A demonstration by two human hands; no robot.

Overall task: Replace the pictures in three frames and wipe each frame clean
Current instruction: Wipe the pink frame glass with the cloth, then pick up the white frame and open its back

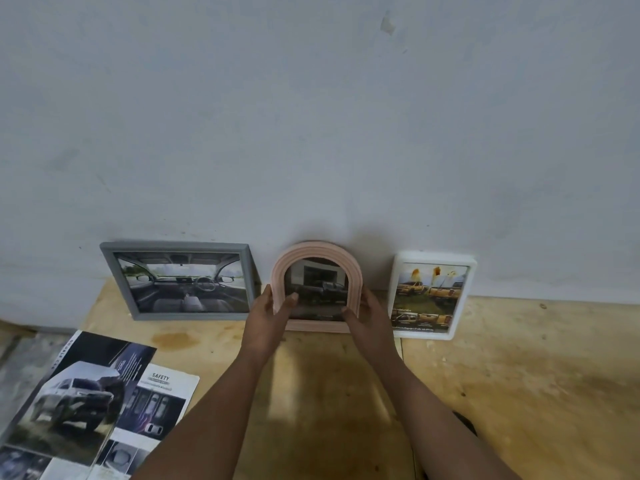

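At the centre of the frame we grip the pink arched frame (317,285) with both hands, well apart from each other: our left hand (270,315) clasps its left edge with the thumb across the glass, and our right hand (369,315) clasps the lower right edge. The frame stands upright on the bench (519,375), its arched top against the grey wall (311,116), and shows a dark pickup picture.

Just left of it the grey rectangular frame (180,280) leans on the wall, holding a car-interior picture; its right edge sits close to our left hand. Just right stands the white frame (431,294) with yellow trucks, a narrow gap between it and our right hand.

At lower left, car brochures (97,403) lie flat, overhanging the bench's left edge. The right half of the bench offers open wood.
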